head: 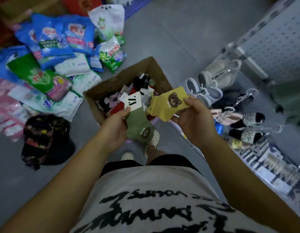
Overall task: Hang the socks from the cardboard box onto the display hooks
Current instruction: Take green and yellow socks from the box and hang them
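An open cardboard box (112, 83) stands on the floor in front of me, filled with several mixed socks. My left hand (114, 128) holds a green sock (137, 121) with a bear patch and a white paper label, thumb on the label. My right hand (194, 118) pinches a yellow sock (164, 106) with a brown bear face, held above the box's near right corner. A white pegboard display (276, 41) rises at the right, with slippers hanging on its hooks (236, 66).
Bags of detergent (51, 47) lie piled on the grey floor at the left. A dark heap of packaged goods (45, 138) sits near my left arm. Slippers (243, 120) and small packaged items (271, 163) hang along the rack at the right. My feet in white clogs (154, 135) stand beside the box.
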